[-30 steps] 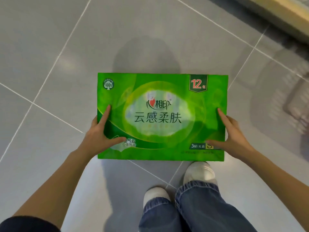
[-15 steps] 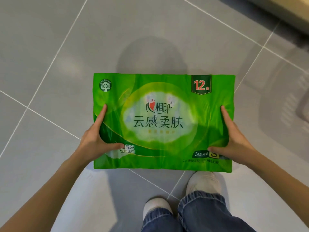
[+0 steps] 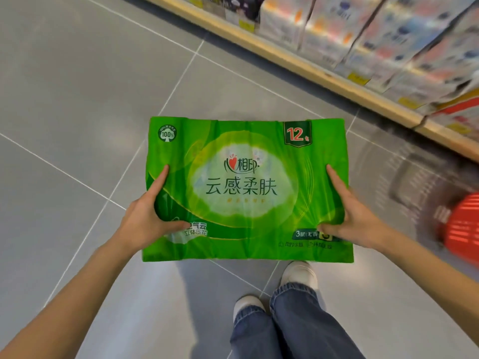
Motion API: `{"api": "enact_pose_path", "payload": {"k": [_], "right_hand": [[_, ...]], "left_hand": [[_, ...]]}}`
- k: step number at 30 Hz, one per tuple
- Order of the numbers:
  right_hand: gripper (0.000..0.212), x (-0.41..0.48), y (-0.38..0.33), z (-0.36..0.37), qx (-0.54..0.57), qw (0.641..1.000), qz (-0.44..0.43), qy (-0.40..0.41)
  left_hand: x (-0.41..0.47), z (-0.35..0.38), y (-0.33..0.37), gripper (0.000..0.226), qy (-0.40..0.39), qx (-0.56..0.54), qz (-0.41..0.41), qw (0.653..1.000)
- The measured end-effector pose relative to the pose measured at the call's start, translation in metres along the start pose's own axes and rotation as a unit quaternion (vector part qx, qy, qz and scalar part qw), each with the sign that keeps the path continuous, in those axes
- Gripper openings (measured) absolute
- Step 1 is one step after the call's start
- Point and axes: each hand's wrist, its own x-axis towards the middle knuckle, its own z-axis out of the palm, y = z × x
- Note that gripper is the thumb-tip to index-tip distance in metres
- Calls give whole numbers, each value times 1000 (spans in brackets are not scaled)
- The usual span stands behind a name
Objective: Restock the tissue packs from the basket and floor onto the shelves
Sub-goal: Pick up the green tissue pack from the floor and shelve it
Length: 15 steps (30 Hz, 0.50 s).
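A large green tissue pack (image 3: 246, 187) with a "12" label is held flat, face up, above the grey floor in front of me. My left hand (image 3: 149, 218) grips its left edge, thumb on top near the lower corner. My right hand (image 3: 355, 216) grips its right edge the same way. A red basket (image 3: 464, 229) stands on the floor at the right, blurred and cut off by the frame. The low shelf (image 3: 305, 60) with a pale wooden edge runs across the top right.
Blurred white and pastel tissue packs (image 3: 383, 35) fill the shelf, with yellow price tags on its edge. My jeans and white shoes (image 3: 298, 275) are below the pack. Grey tiled floor (image 3: 77, 99) spreads to the left.
The view has swung up and toward the right, bringing the shelf and the red basket into sight. Both hands keep the same hold on the green pack.
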Motion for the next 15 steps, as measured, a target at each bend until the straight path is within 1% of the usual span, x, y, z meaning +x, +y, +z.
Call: {"api": "enact_pose_path", "payload": {"k": [4, 8, 11, 15], "right_hand": [[120, -54, -77, -60, 0, 998, -58, 28], [119, -126, -157, -124, -7, 995, -78, 61], [120, -189, -214, -171, -19, 988, -106, 108], [118, -266, -284, -226, -25, 978, -147, 143]], "left_hand": [[-53, -76, 64, 120, 27, -7, 45, 999], [-117, -158, 135, 119, 50, -15, 74, 996], [-174, -220, 185, 117, 72, -14, 110, 991], [-250, -291, 244, 114, 106, 1, 160, 981]]}}
